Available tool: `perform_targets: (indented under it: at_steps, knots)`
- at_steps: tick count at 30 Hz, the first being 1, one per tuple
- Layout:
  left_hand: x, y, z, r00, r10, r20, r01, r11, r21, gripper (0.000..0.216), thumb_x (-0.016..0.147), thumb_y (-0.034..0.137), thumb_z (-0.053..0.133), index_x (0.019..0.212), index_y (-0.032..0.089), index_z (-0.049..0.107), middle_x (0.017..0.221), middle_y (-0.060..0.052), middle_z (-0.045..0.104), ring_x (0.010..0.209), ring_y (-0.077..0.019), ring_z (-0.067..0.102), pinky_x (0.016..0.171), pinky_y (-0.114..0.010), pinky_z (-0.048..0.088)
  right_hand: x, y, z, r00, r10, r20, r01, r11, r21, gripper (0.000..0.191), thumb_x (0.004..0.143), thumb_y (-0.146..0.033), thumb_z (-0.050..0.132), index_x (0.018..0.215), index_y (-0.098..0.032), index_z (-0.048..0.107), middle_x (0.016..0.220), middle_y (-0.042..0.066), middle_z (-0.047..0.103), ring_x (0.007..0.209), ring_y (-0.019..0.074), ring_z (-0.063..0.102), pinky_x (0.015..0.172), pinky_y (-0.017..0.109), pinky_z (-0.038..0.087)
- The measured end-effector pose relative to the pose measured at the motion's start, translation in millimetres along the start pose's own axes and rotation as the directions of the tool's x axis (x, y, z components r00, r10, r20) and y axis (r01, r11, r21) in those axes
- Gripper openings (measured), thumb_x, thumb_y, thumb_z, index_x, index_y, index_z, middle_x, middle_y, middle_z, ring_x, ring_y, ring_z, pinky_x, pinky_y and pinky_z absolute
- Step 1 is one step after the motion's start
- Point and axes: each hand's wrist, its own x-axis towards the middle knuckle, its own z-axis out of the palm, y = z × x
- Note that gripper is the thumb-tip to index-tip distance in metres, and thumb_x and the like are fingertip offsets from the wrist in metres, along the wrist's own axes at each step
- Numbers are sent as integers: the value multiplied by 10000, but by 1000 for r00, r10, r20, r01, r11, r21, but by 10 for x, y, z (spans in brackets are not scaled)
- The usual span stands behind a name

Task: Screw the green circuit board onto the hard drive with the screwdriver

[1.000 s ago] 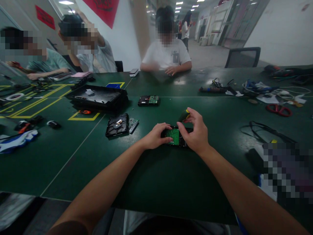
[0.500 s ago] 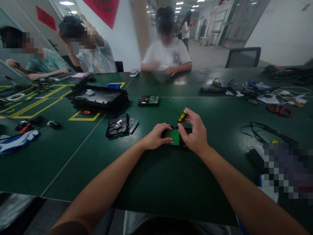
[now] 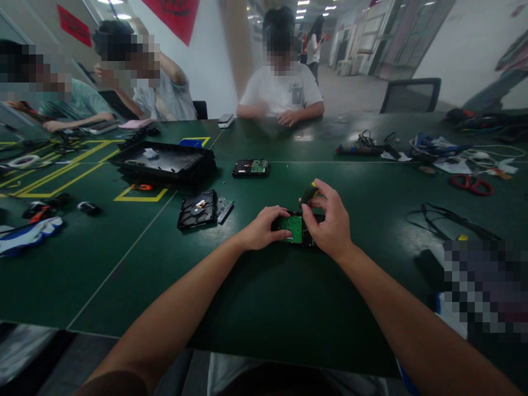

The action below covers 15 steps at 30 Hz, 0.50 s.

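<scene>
A hard drive (image 3: 293,228) with a green circuit board facing up lies on the dark green table in front of me. My left hand (image 3: 268,228) grips its left end, thumb on the near side and fingers over the far edge. In my right hand (image 3: 330,220) is a screwdriver (image 3: 309,192) with a yellow and dark handle, pinched between thumb and fingers above the drive's far edge. Its tip is too small to make out. To the left lie a black hard drive (image 3: 198,210) and a loose circuit board (image 3: 225,210). Farther back rests another hard drive (image 3: 251,168).
A black tray (image 3: 165,162) stands at the back left, near a glove (image 3: 31,236). Red-handled scissors (image 3: 470,185) and cables (image 3: 437,220) lie on the right. Across the table sits a person (image 3: 282,91), with two more people at the left.
The screwdriver's handle has turned in my right fingers, showing more of its dark side. My left hand and the hard drive stay in place.
</scene>
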Motion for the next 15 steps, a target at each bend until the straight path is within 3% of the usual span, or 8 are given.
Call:
perform_targets:
  at_steps: [4, 9, 15]
  knots:
    - [0, 5, -5, 1000, 1, 3, -1, 1000, -4, 483, 891, 372, 785, 1323, 240, 615, 1411, -125, 618, 1372, -311, 522, 1177, -533, 396, 4, 2, -9, 1000, 1, -24, -1, 1000, 1, 648, 925, -254, 700, 1505, -347, 428, 1341, 92, 563, 912, 235, 722, 851, 473, 670]
    - [1, 13, -13, 1000, 8, 3, -8, 1000, -5, 486, 893, 374, 784, 1329, 239, 617, 1421, -123, 614, 1381, -309, 515, 1180, -526, 392, -4, 11, 7, 1000, 10, -20, -9, 1000, 16, 677, 932, -224, 680, 1532, -332, 385, 1408, 109, 561, 974, 252, 727, 915, 493, 649]
    - [-2, 3, -8, 1000, 10, -2, -10, 1000, -6, 486, 889, 358, 795, 1319, 215, 618, 1403, -141, 616, 1337, -308, 534, 1163, -523, 415, -5, 34, 11, 998, -4, -55, 4, 1000, 8, 660, 902, -251, 735, 1485, -322, 435, 1349, 103, 552, 957, 246, 709, 814, 450, 667]
